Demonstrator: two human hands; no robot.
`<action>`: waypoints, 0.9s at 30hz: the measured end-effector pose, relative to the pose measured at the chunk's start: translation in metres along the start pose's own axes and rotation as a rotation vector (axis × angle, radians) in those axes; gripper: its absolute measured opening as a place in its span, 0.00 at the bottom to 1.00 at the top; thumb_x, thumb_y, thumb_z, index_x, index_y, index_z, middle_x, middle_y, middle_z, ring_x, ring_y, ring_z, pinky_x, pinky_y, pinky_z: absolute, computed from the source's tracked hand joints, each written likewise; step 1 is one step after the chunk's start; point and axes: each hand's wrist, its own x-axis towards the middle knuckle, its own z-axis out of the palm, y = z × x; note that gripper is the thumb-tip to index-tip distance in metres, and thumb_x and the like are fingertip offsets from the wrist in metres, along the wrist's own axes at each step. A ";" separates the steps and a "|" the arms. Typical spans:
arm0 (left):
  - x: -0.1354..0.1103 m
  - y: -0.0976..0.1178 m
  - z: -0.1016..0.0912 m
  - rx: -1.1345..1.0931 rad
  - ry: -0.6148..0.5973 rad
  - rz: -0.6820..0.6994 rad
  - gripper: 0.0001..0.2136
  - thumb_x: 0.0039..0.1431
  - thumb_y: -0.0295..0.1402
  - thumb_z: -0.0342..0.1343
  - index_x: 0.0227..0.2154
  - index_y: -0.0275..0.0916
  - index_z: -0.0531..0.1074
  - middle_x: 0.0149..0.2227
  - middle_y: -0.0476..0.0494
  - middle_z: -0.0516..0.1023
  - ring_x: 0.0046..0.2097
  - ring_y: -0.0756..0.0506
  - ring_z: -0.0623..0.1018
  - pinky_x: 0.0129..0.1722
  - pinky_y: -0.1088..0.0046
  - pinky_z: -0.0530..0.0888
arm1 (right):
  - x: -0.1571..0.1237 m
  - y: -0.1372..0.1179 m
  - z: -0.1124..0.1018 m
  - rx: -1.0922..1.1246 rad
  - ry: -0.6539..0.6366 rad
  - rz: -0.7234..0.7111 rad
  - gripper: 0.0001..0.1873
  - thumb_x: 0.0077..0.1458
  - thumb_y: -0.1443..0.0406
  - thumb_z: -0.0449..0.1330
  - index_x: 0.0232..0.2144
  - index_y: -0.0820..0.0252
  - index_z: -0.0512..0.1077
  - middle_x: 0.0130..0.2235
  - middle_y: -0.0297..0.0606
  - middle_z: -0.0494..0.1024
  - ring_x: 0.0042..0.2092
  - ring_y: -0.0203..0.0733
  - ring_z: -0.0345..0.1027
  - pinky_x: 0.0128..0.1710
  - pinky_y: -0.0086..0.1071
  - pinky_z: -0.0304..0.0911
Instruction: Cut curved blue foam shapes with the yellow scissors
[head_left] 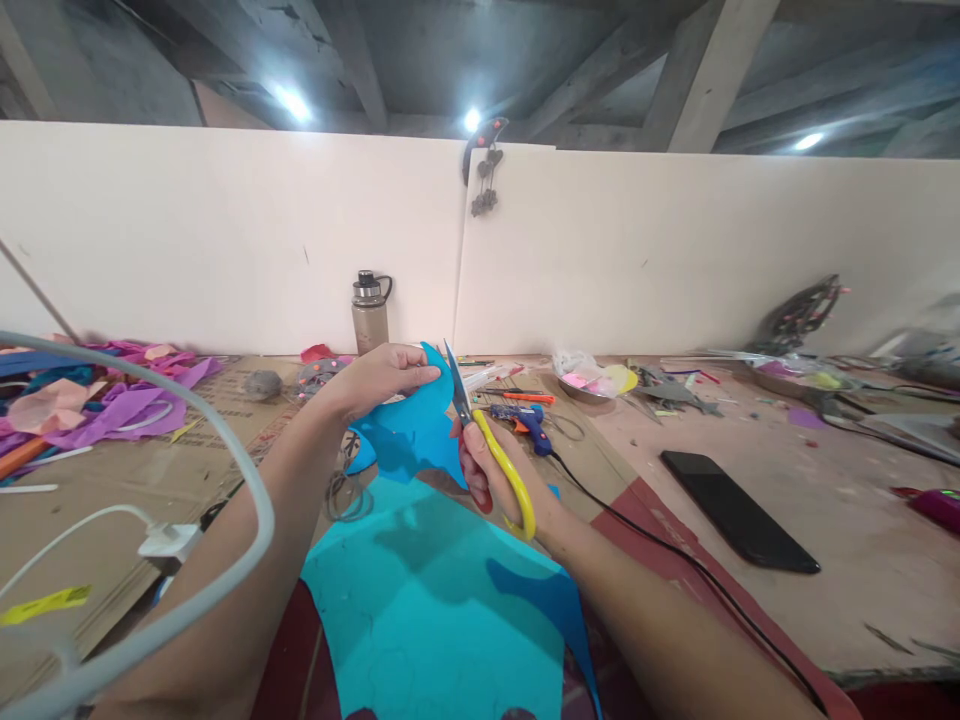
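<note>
My left hand [394, 377] pinches the upper edge of a blue felt-like sheet [412, 430] and holds it raised over the table. In my right hand [487, 465] is a pair of scissors [504, 455] with yellow handles, its blades pointing up beside the sheet's right edge. Whether the blades touch the sheet I cannot tell. Below both hands lies a larger turquoise sheet [442, 600] with faint outlines on it. A darker blue offcut [540, 595] rests on its right side.
A blue glue gun [534, 428] with a black cord lies beyond my right hand. A phone [739, 510] is to the right. A bottle [370, 312] stands by the white partition [225, 230]. Colourful scraps [142, 400] pile at left, and a white cable [259, 490] arcs across the near left.
</note>
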 end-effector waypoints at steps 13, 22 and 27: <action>-0.003 0.002 0.000 0.001 -0.005 -0.007 0.18 0.56 0.46 0.58 0.24 0.39 0.61 0.22 0.55 0.58 0.23 0.54 0.58 0.22 0.77 0.54 | -0.005 -0.007 0.005 0.026 0.009 -0.036 0.20 0.59 0.45 0.58 0.33 0.52 0.63 0.24 0.27 0.58 0.19 0.31 0.48 0.14 0.28 0.51; -0.002 -0.001 -0.004 -0.018 -0.023 -0.021 0.17 0.55 0.47 0.59 0.25 0.39 0.64 0.22 0.54 0.62 0.23 0.54 0.59 0.22 0.77 0.55 | -0.004 -0.007 0.004 -0.059 0.040 -0.016 0.22 0.59 0.41 0.54 0.34 0.52 0.63 0.22 0.26 0.58 0.17 0.31 0.51 0.14 0.28 0.48; -0.002 -0.002 -0.006 -0.012 -0.015 -0.017 0.16 0.54 0.46 0.60 0.25 0.38 0.65 0.22 0.54 0.62 0.23 0.54 0.60 0.21 0.77 0.55 | -0.001 0.001 -0.001 -0.089 -0.014 -0.037 0.23 0.59 0.41 0.55 0.36 0.53 0.64 0.22 0.26 0.59 0.17 0.31 0.51 0.13 0.29 0.49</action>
